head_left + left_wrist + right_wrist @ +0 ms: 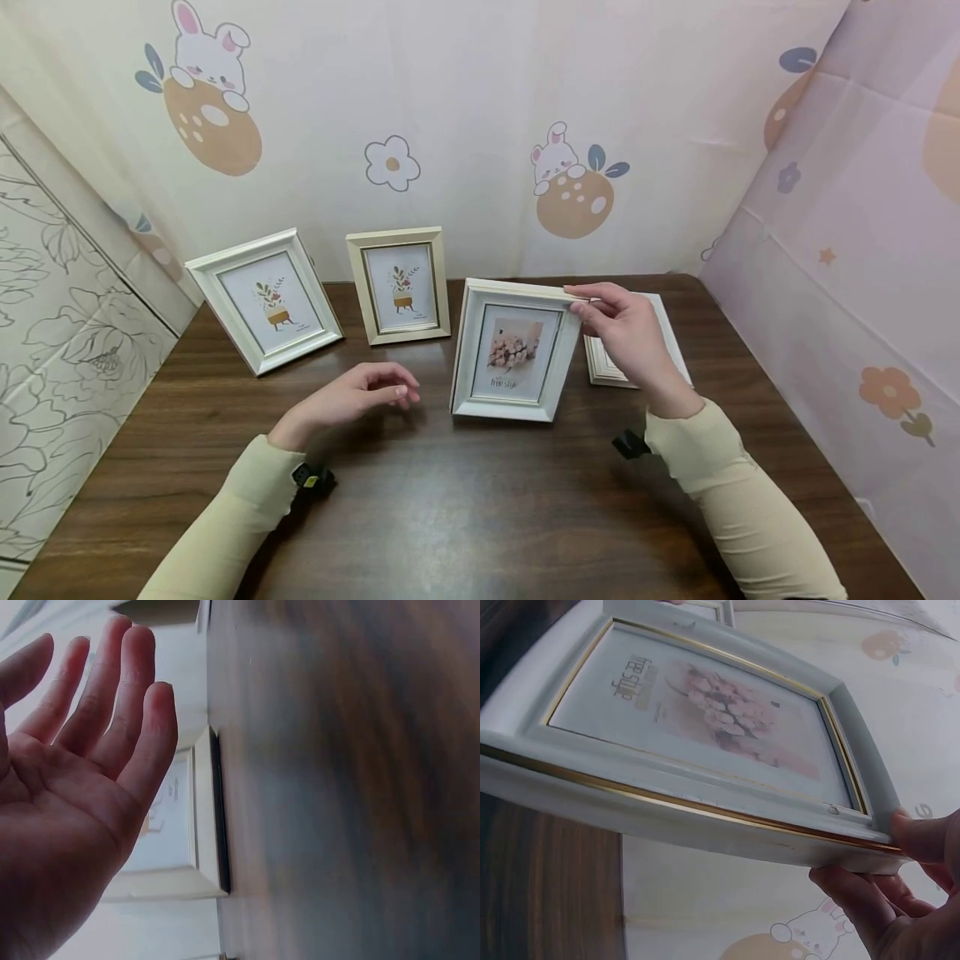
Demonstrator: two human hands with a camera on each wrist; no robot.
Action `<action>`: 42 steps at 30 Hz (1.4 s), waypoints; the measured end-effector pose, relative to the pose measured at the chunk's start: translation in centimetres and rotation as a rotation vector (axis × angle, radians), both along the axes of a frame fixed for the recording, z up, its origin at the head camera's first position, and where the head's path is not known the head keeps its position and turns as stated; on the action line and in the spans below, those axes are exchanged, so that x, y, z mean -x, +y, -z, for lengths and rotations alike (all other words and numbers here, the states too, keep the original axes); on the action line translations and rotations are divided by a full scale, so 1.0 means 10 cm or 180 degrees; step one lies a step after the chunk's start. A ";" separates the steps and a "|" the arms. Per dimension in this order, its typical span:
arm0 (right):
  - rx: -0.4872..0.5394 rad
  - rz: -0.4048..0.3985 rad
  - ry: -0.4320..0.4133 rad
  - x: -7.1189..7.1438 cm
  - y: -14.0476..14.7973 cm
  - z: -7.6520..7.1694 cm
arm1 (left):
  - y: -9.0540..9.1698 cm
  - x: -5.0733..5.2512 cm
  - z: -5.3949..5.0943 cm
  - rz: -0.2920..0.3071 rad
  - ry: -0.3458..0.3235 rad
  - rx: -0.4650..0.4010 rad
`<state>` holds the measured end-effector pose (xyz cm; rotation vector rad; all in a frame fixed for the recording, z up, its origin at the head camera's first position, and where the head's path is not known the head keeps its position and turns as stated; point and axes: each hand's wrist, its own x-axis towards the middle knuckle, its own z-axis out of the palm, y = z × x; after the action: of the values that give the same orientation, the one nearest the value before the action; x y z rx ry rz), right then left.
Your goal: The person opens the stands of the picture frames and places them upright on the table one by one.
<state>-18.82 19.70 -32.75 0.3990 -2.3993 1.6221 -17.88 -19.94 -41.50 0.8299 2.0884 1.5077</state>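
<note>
My right hand (626, 333) pinches the upper right corner of a white picture frame (465, 358) that has a flower picture inside. The frame stands tilted, its lower edge close to the tabletop; whether it touches cannot be told. In the right wrist view, thumb and fingers grip the corner of this frame (705, 784), which has thin gold lines. My left hand (352, 396) hovers to its left with loosely bent fingers and holds nothing. Behind that hand stands a cream picture frame (362, 287) with a potted plant print; a cream-edged frame (206, 817) shows past the palm in the left wrist view.
Another white picture frame (217, 304) stands tilted at the back left. Partly hidden behind my right hand, a pale frame (667, 329) lies on the brown wooden table (450, 517). A curtain (465, 92) with rabbit and flower prints hangs right behind the table.
</note>
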 end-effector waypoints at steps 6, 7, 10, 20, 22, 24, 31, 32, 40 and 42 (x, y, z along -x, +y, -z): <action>0.0249 0.0003 0.0113 0.03 -0.01 -0.04 | 0.08 -0.04 -0.02 0.0198 -0.0007 -0.0075; 0.0281 0.0001 0.0129 0.03 -0.01 -0.04 | 0.10 -0.05 -0.03 0.0197 0.0004 -0.0051; 0.0313 0.0033 0.0154 0.03 0.00 -0.06 | 0.13 -0.08 -0.05 0.0197 0.0036 0.0017; 0.0456 0.0031 0.0210 0.05 0.04 -0.07 | 0.12 -0.04 -0.05 0.0166 0.0074 0.0183; 0.0500 0.0004 0.0236 0.06 0.06 -0.05 | 0.10 -0.02 -0.05 0.0141 0.0071 0.0191; 0.0527 -0.0026 0.0265 0.07 0.07 -0.04 | 0.09 0.00 -0.04 0.0126 0.0055 0.0171; 0.0731 -0.0215 0.0364 0.08 0.11 -0.02 | 0.07 0.03 -0.06 0.0123 0.0054 0.0113; 0.0770 -0.0249 0.0371 0.08 0.11 -0.02 | 0.07 0.03 -0.06 0.0122 0.0043 0.0095; 0.1205 -0.0535 0.0376 0.09 0.13 0.01 | 0.05 0.04 -0.06 0.0091 0.0024 0.0073; 0.1359 -0.0635 0.0383 0.10 0.13 0.01 | 0.05 0.05 -0.06 0.0084 0.0047 0.0087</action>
<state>-19.80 21.04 -32.90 0.6460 -1.9060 2.0659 -18.36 -19.42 -40.90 0.8575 2.0958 1.4603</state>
